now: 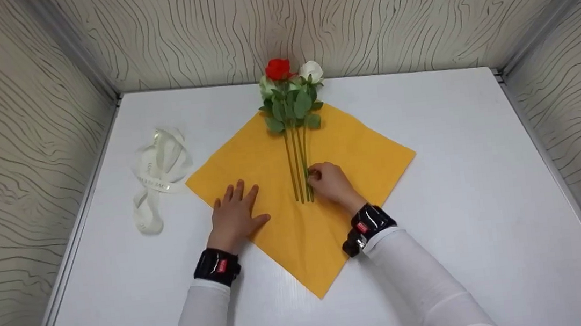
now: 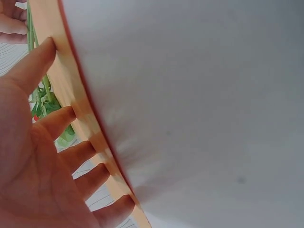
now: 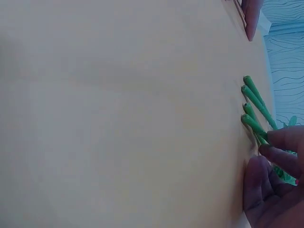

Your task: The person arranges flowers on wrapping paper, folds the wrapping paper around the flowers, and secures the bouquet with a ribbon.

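A square of yellow-orange wrapping sheet lies with one corner toward me. On it rests a small bunch of roses, with a red rose, a white rose and paler blooms partly hidden behind leaves. Their green stems run toward me, side by side. My right hand pinches the rightmost of them near the cut ends; the right wrist view shows thumb and finger at a stem. Fingers spread, my left hand rests on the sheet's lower left edge, its fingertips on the sheet in the left wrist view.
A loosely heaped cream ribbon with printed lettering lies left of the sheet. The white table has patterned panels standing at its back and sides. The blooms reach past the sheet's far corner, close to the back panel.
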A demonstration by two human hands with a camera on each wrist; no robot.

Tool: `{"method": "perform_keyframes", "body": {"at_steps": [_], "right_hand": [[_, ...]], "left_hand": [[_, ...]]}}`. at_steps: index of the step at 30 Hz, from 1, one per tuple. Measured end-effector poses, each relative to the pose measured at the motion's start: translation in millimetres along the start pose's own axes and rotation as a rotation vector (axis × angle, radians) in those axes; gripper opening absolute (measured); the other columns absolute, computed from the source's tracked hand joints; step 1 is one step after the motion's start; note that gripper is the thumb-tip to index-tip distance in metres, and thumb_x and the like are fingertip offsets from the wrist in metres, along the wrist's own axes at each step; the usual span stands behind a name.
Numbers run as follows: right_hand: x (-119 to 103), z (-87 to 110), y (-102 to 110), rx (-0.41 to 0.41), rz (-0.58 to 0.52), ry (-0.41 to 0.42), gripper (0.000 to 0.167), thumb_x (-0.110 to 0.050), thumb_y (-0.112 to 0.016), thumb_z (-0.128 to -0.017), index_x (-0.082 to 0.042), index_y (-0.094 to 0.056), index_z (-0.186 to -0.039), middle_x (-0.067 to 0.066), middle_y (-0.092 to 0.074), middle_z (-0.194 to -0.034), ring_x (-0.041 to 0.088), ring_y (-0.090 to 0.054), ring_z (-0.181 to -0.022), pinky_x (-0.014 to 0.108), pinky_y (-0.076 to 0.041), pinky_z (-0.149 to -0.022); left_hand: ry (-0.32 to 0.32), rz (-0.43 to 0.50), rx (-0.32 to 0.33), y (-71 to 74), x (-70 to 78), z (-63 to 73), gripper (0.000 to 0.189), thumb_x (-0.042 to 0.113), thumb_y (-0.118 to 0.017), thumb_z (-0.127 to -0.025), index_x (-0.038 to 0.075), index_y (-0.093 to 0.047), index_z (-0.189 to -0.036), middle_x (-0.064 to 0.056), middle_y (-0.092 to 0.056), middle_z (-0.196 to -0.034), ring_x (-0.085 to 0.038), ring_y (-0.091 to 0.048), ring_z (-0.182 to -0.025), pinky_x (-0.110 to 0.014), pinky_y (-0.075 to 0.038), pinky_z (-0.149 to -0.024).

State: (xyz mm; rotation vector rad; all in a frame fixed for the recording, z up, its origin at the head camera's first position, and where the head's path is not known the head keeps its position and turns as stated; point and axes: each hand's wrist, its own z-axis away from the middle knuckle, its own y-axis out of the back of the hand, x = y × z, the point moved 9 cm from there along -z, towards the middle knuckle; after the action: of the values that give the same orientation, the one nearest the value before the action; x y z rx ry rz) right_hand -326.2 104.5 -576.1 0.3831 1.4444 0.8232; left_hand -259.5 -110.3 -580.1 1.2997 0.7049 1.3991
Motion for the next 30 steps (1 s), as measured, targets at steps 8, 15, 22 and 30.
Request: {"method": "perform_keyframes", "body": {"at_steps": [8, 15, 22, 30], "right_hand": [[1, 0.2, -2, -0.017, -0.004, -0.008, 0.029, -0.01, -0.061, -0.095, 0.008, -0.065, -0.117, 0.013, -0.064, -0.093, 0.023, -0.056, -0.081, 0.038, -0.048, -0.077], [4, 1.1, -1, -0.007, -0.027, -0.019, 0.036, -0.012, -0.062, -0.094, 0.009, -0.061, -0.123, 0.011, -0.062, -0.093, 0.021, -0.055, -0.079, 0.037, -0.048, -0.076], [7, 11.4, 19, 0.064, 0.117, 0.016, 0.037, -0.013, -0.062, -0.094, 0.006, -0.06, -0.125, 0.015, -0.06, -0.099, 0.028, -0.058, -0.089, 0.043, -0.048, -0.083], [54, 36.1, 75, 0.15, 0.452, -0.026, 0.038, -0.022, -0.061, -0.096, -0.003, -0.061, -0.129, 0.023, -0.051, -0.125, 0.043, -0.048, -0.112, 0.058, -0.041, -0.09]], "left_hand": [[-0.006, 0.001, 0.001, -1.1, -0.9, 0.5, 0.077, 0.054, -0.063, -0.09, 0.017, -0.037, -0.153, -0.019, -0.023, -0.159, -0.039, -0.017, -0.146, -0.063, -0.017, -0.111], [-0.002, 0.001, -0.004, 0.1, 0.4, 0.3, 0.077, 0.055, -0.062, -0.091, 0.018, -0.036, -0.153, -0.018, -0.022, -0.159, -0.038, -0.016, -0.146, -0.062, -0.016, -0.112], [-0.007, -0.033, -0.004, 3.1, 2.5, -0.3, 0.077, 0.056, -0.062, -0.09, 0.018, -0.037, -0.153, -0.018, -0.023, -0.159, -0.038, -0.018, -0.146, -0.061, -0.019, -0.111], [-0.017, -0.031, -0.029, 3.0, -1.2, -0.8, 0.079, 0.057, -0.063, -0.089, 0.019, -0.037, -0.153, -0.017, -0.022, -0.159, -0.038, -0.018, -0.145, -0.062, -0.022, -0.109]]}}
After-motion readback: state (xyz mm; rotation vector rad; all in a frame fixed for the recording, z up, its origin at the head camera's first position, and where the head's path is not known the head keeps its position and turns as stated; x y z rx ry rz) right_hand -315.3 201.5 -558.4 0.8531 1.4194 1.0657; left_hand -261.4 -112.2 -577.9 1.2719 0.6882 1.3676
